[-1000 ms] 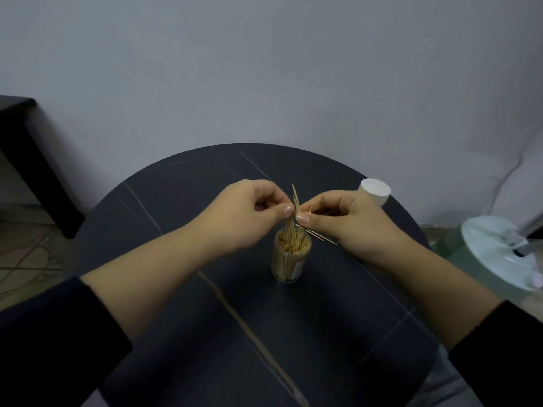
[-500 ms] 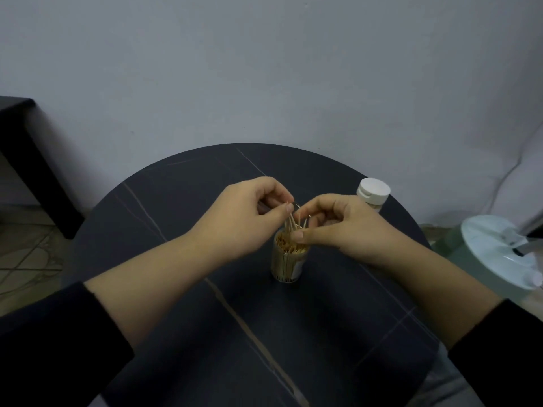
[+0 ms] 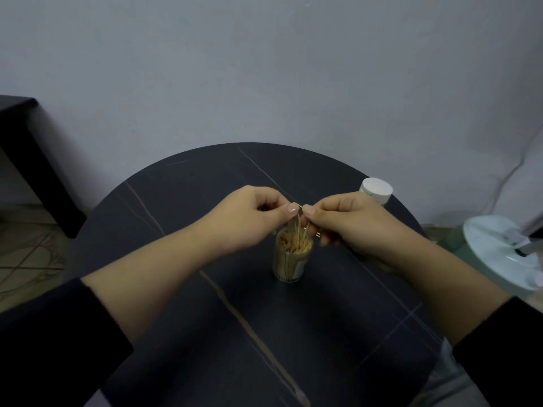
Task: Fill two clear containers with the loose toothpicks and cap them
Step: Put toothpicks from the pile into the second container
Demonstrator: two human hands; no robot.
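Both hands (image 3: 299,221) have risen — pinching toothpicks (image 3: 297,227) above container (image 3: 289,259).

An open clear plastic container (image 3: 289,261) packed with wooden toothpicks (image 3: 294,243) stands upright at centre on a round dark stone-patterned table (image 3: 188,289). A white-capped container (image 3: 376,190) stands at two o'clock, behind the right hand (image 3: 349,227).

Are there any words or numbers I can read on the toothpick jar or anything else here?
None can be read.
The open toothpick container has a pale label low on its side, but it is too small and blurred to read.
The white-capped container behind the right hand shows no print.
The pale round appliance at the right edge shows no readable marks.
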